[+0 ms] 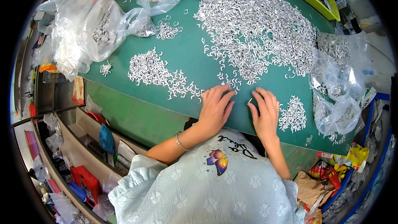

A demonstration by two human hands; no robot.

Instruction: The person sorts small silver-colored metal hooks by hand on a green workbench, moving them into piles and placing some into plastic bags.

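My left hand [216,105] rests on the green table with its fingers spread and bent downward. Its fingertips touch the near edge of a thin trail of small curved silvery metal pieces [232,79]. To its right, my right hand [266,112] has thumb and forefinger apart. A small pale piece [250,100] lies by that thumb, and I cannot make out whether the hand touches it. Left of my left hand spreads a pile of similar curved pieces [147,68]. Beside my right hand is a smaller pile [292,115].
A large heap of metal pieces [261,29] covers the table's far middle. Clear plastic bags with pieces stand at the left [101,29] and right [338,83]. A yellow-green tray [319,0] sits at the far right. The table's near edge [166,110] runs before me.
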